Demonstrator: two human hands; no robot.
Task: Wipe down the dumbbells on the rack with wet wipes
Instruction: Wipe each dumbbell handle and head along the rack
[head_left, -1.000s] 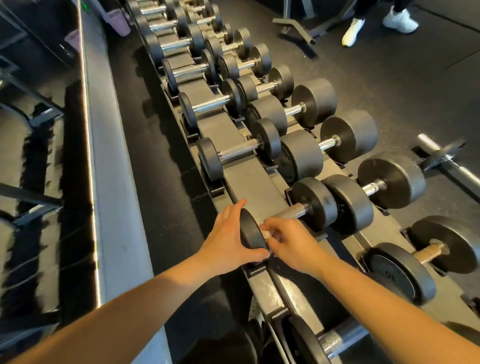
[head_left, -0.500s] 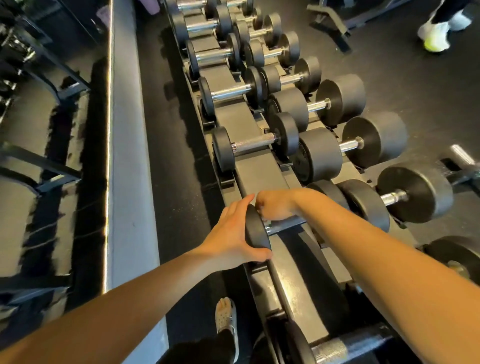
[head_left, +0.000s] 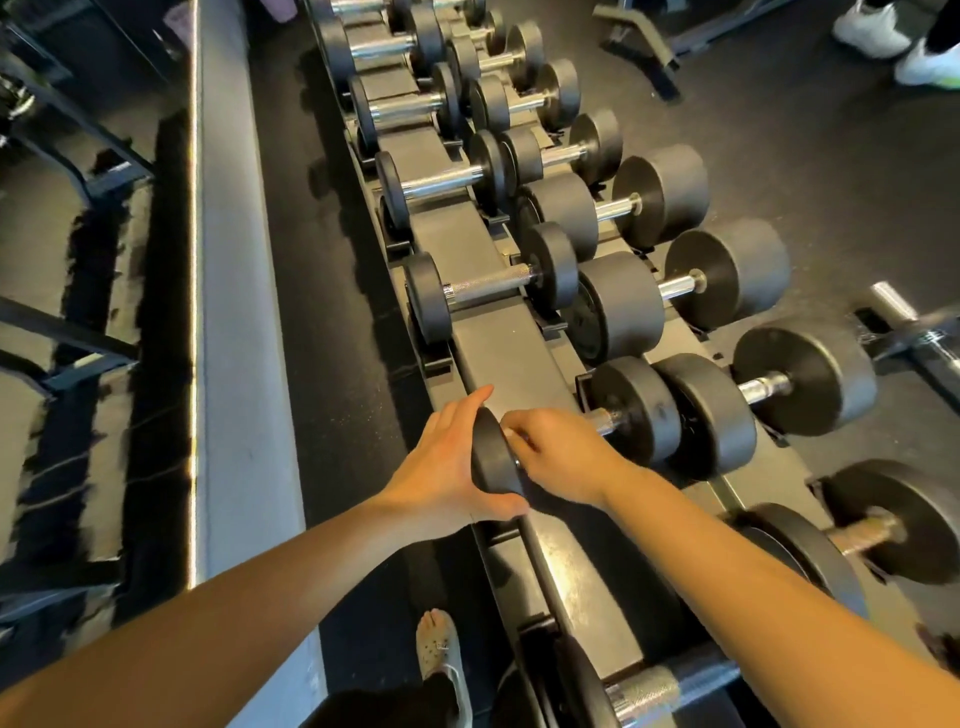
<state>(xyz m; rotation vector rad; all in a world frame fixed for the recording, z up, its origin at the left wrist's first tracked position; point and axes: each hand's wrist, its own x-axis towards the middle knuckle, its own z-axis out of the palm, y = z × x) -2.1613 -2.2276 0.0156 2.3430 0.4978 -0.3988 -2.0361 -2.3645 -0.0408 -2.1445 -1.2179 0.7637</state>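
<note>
A long black rack (head_left: 506, 351) carries two rows of black dumbbells with chrome handles. I work on a small dumbbell (head_left: 636, 410) on the near row. My left hand (head_left: 441, 467) cups the outer face of its left head (head_left: 491, 457), thumb hooked under the rim. My right hand (head_left: 561, 452) is closed over the handle right beside that head. A sliver of white wet wipe (head_left: 511, 432) shows under its fingers; the rest of the wipe is hidden.
Bigger dumbbells (head_left: 727, 275) fill the row to the right. A barbell (head_left: 914, 332) lies on the floor at the right edge. Another person's white shoes (head_left: 867, 31) stand at the top right. My own foot (head_left: 439, 649) is beside the rack, with a grey ledge (head_left: 244, 364) to the left.
My right hand has slid along the handle, out over the bar and back against the left head. The left hand has stayed on the head.
</note>
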